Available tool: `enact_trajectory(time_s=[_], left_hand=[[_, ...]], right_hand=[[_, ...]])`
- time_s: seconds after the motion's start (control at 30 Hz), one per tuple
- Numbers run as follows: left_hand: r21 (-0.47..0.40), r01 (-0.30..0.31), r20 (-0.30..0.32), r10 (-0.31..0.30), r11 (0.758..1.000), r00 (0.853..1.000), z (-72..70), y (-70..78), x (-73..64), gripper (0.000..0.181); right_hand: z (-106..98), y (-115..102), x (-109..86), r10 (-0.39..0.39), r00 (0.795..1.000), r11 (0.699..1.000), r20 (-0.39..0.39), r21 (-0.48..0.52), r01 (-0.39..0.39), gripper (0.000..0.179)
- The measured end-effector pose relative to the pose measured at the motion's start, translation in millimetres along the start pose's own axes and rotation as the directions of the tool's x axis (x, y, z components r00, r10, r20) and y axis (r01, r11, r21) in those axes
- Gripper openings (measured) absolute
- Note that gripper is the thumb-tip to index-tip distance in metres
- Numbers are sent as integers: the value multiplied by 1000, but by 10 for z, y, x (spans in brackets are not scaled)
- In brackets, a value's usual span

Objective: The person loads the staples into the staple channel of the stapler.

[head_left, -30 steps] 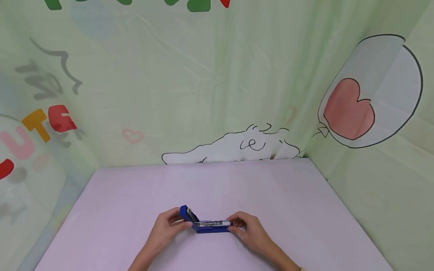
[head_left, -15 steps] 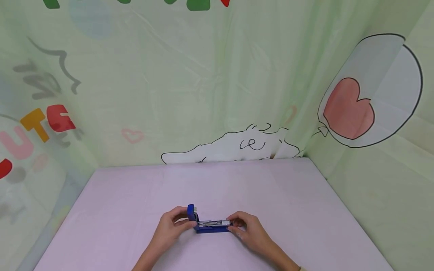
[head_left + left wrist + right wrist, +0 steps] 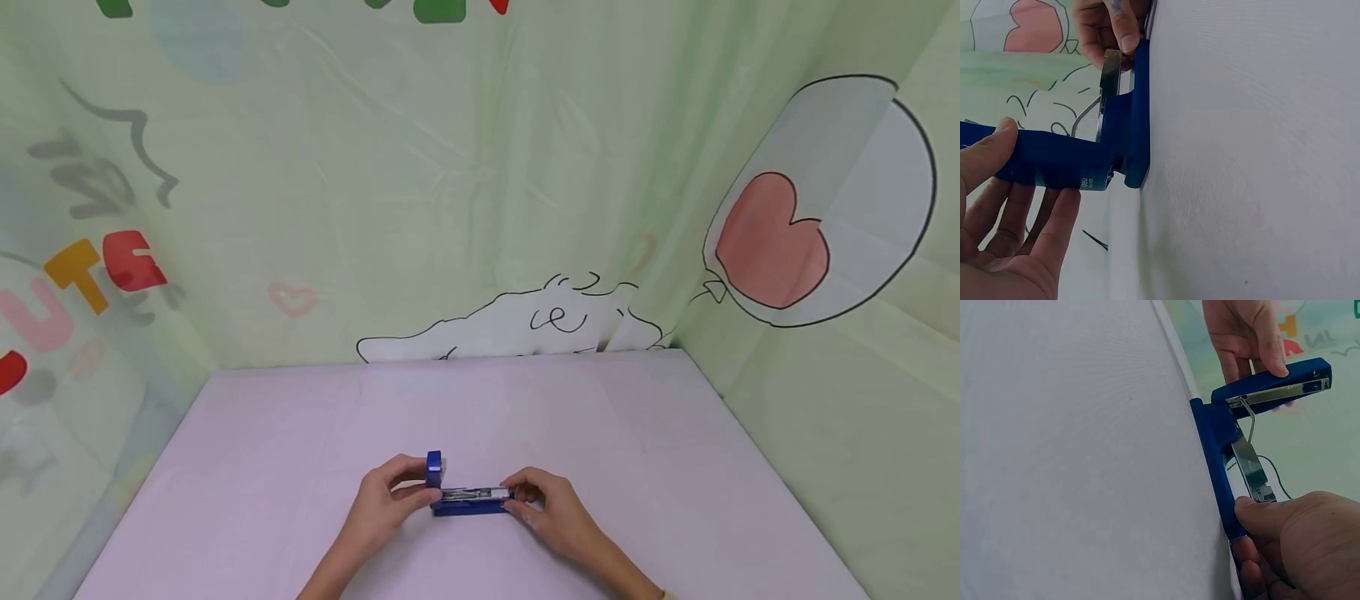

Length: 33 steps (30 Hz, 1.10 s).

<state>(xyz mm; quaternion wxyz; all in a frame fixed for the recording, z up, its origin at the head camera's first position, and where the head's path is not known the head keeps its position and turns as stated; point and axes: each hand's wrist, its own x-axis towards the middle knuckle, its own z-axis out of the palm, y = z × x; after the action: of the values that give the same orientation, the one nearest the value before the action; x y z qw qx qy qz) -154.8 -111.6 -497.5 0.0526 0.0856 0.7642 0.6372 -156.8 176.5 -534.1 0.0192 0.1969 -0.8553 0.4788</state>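
Observation:
A blue stapler point(image 3: 471, 505) rests on the table with its top arm point(image 3: 1054, 156) swung up about square to the base. My left hand point(image 3: 386, 504) grips that raised arm, thumb on one side and fingers on the other. At the opposite end, my right hand point(image 3: 551, 508) pinches the front of the base point(image 3: 1216, 469) between thumb and fingers. Between the hands the metal staple magazine point(image 3: 1249, 465) lies exposed, and a bent metal rod point(image 3: 1251, 422) links it to the top arm. The right fingertips are partly hidden behind the base's end.
A pale lilac table point(image 3: 300, 425) stretches around the hands. Behind it and at both sides hang light green printed curtains point(image 3: 375, 183), with a balloon drawing point(image 3: 862, 200) at the right.
The stapler's top arm has turned from leaning left to nearly upright, the left hand moving right with it. The right hand and the base stay where they were.

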Motion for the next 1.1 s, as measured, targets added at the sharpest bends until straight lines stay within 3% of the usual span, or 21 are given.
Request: enact_trajectory(time_s=[0.37, 0.73, 1.1], left_hand=[[16, -40, 9, 40, 999, 999, 70, 16, 12, 36], [105, -69, -4, 70, 992, 998, 136, 18, 43, 35], [182, -90, 35, 85, 979, 996, 222, -9, 80, 33]], right_hand=[[7, 6, -8, 0, 1000, 1000, 2, 3, 0, 23], [-3, -14, 2, -5, 1000, 1000, -3, -3, 5, 23], [-5, -27, 12, 29, 1000, 999, 0, -30, -29, 25]])
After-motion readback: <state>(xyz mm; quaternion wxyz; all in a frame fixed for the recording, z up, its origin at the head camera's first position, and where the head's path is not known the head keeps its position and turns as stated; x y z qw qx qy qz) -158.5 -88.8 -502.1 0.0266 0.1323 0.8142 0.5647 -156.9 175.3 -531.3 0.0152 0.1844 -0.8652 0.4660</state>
